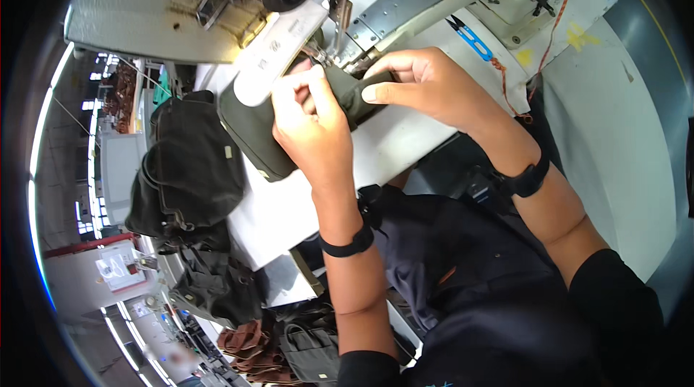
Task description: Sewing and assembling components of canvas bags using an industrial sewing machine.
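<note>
A dark olive-green bag (253,130) lies on the white sewing table, its upper edge close under the presser foot (334,58) of a sewing machine. My left hand (314,119) is closed in a pinch at the bag's edge, just left of the needle area. On the other side my right hand (416,87) grips the bag's right end, thumb on top and fingers behind it. The needle tip and the spot under the foot are too small and partly hidden to make out.
Blue-handled thread snips (471,40) lie right of the machine bed (412,7), tied to an orange cord. The machine's head (159,18) hangs over the upper left. Dark bags (191,163) are piled at the left, with brown pieces (249,343) lower down.
</note>
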A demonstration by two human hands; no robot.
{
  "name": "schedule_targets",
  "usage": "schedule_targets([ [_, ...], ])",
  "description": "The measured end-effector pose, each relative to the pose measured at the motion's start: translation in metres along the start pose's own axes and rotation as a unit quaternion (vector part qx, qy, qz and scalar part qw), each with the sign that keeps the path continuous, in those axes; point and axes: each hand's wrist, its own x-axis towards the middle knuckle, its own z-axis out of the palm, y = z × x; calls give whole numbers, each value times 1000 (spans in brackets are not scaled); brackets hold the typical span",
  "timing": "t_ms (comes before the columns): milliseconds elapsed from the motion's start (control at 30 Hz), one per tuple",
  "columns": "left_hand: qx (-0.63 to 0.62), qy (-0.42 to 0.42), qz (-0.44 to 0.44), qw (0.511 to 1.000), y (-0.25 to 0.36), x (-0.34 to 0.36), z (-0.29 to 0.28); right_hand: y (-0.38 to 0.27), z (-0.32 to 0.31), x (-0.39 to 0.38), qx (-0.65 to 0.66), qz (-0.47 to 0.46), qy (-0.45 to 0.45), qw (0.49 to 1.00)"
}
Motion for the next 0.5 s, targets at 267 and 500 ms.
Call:
schedule_targets([
  [267,108,17,118,987,4,-10,-7,20,4,-6,56,-87,-17,994],
  [500,282,-94,321,899,-20,-52,-24,23,3,-9,76,-82,-15,994],
])
